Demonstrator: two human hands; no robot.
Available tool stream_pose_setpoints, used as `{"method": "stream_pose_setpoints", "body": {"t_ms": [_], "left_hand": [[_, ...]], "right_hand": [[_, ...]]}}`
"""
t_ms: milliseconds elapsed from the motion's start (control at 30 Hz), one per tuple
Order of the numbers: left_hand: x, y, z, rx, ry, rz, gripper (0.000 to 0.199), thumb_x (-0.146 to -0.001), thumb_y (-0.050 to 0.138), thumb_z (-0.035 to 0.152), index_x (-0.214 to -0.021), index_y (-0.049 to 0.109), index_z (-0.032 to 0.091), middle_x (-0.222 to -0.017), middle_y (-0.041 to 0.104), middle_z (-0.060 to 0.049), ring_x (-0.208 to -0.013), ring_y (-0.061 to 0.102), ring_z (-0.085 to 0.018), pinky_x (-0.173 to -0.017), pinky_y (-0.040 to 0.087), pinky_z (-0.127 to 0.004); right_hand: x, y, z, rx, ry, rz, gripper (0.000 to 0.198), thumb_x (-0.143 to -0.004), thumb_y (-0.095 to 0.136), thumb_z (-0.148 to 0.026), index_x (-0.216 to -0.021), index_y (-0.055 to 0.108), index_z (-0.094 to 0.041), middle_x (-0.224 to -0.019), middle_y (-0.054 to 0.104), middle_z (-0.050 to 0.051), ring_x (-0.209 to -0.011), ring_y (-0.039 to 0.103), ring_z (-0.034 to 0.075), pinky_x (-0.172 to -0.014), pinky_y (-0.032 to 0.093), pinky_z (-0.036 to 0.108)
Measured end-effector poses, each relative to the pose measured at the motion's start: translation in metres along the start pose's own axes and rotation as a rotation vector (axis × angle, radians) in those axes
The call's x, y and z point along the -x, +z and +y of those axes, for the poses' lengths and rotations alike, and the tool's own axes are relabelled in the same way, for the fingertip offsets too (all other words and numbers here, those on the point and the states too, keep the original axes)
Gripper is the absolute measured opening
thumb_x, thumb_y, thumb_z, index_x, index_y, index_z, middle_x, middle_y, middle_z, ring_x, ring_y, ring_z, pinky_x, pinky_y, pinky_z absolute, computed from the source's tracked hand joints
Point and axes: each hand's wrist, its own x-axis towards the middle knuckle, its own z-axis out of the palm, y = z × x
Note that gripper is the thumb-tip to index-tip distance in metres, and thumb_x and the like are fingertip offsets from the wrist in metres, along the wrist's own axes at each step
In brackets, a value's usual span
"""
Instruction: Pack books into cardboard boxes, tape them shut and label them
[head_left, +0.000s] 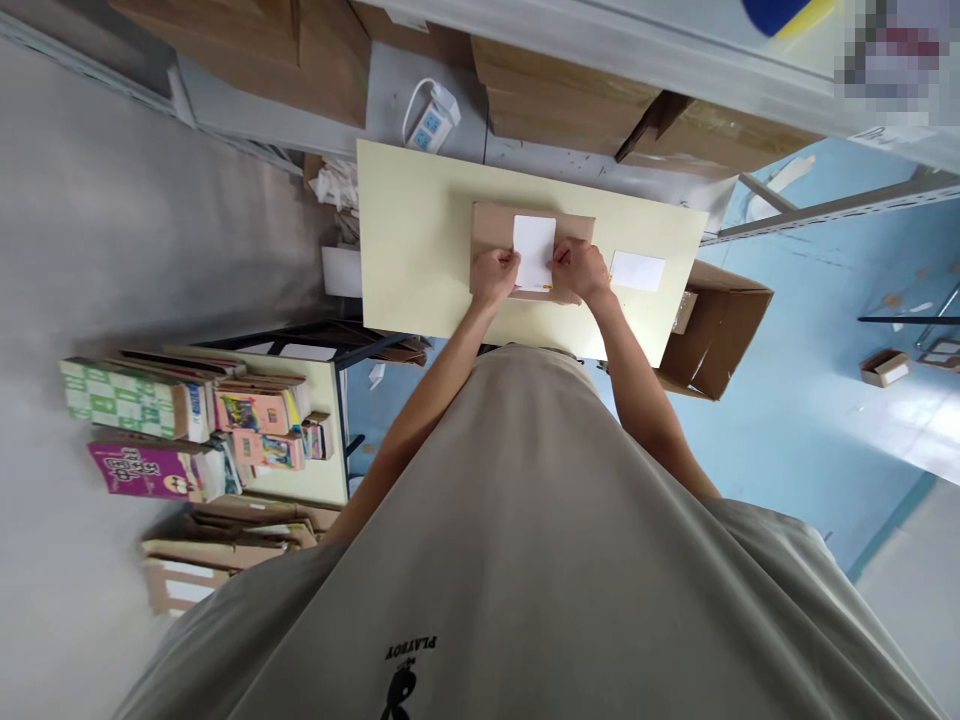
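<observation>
A flat brown cardboard parcel [491,228] lies on the pale yellow tabletop [420,240], straight in front of me. On top of it is a white label [534,245] with a small yellow mark at its near edge. My left hand [495,274] pinches the label's left edge, fingers closed. Over at the right edge, the curled fingers of my right hand [582,268] are closed on the label too, with the wrist over the parcel's right part. A second white sheet [637,271] rests on the tabletop to the right of my right hand.
Behind the tabletop are a white power strip [433,124] and large cardboard boxes [562,100] under a shelf. An open carton [720,330] stands at the right edge. To the left, stacked books [255,410] sit on another table, with folded cardboard [217,540] nearby.
</observation>
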Motion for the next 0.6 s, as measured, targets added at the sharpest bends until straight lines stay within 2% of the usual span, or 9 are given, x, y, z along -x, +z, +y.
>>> {"method": "stream_pose_setpoints", "body": {"t_ms": [133, 233, 333, 433, 500, 600], "left_hand": [[0.007, -0.001, 0.004, -0.036, 0.018, 0.002, 0.007, -0.104, 0.079, 0.025, -0.098, 0.078, 0.021, -0.095, 0.08, -0.005, -0.077, 0.08, -0.02, -0.072, 0.068, -0.031], [0.014, -0.002, 0.005, -0.096, 0.028, -0.002, 0.003, -0.105, 0.076, 0.02, -0.103, 0.078, 0.022, -0.092, 0.078, -0.003, -0.073, 0.08, -0.02, -0.075, 0.066, -0.031], [0.021, -0.002, 0.003, -0.146, 0.031, -0.013, 0.009, -0.105, 0.075, 0.017, -0.112, 0.078, 0.023, -0.09, 0.077, -0.002, -0.079, 0.083, -0.022, -0.085, 0.066, -0.035], [0.027, -0.002, -0.001, -0.162, 0.052, -0.003, 0.027, -0.101, 0.077, 0.011, -0.124, 0.077, 0.024, -0.092, 0.078, -0.002, -0.096, 0.086, -0.026, -0.1, 0.066, -0.04], [0.031, -0.003, -0.003, -0.17, 0.055, 0.027, 0.036, -0.1, 0.077, 0.007, -0.132, 0.075, 0.024, -0.096, 0.08, -0.003, -0.101, 0.086, -0.027, -0.106, 0.065, -0.042], [0.035, -0.007, -0.005, -0.16, 0.018, 0.038, 0.039, -0.102, 0.075, 0.007, -0.137, 0.07, 0.022, -0.098, 0.081, -0.003, -0.09, 0.085, -0.024, -0.103, 0.067, -0.042]], "right_hand": [[0.007, 0.001, 0.005, 0.003, -0.04, -0.051, 0.02, -0.089, 0.095, -0.021, -0.085, 0.076, -0.027, -0.096, 0.085, 0.007, -0.109, 0.082, 0.035, -0.113, 0.07, 0.062], [0.002, 0.005, 0.01, 0.016, -0.047, -0.052, 0.027, -0.084, 0.099, -0.018, -0.079, 0.074, -0.027, -0.092, 0.083, 0.008, -0.114, 0.081, 0.038, -0.116, 0.068, 0.065], [-0.009, 0.009, 0.01, 0.043, -0.061, -0.04, 0.024, -0.09, 0.099, -0.03, -0.084, 0.076, -0.027, -0.102, 0.086, 0.012, -0.119, 0.081, 0.039, -0.118, 0.067, 0.064], [-0.022, 0.014, 0.0, 0.047, -0.088, 0.016, 0.017, -0.102, 0.09, -0.039, -0.095, 0.079, -0.027, -0.113, 0.088, 0.012, -0.122, 0.08, 0.039, -0.118, 0.066, 0.064], [-0.028, 0.018, -0.01, 0.047, -0.083, 0.057, 0.011, -0.108, 0.082, -0.036, -0.102, 0.081, -0.026, -0.118, 0.088, 0.013, -0.127, 0.079, 0.04, -0.122, 0.063, 0.065], [-0.031, 0.023, -0.022, 0.047, -0.09, 0.048, 0.005, -0.108, 0.083, -0.028, -0.109, 0.082, -0.023, -0.124, 0.086, 0.015, -0.134, 0.077, 0.041, -0.127, 0.059, 0.063]]}}
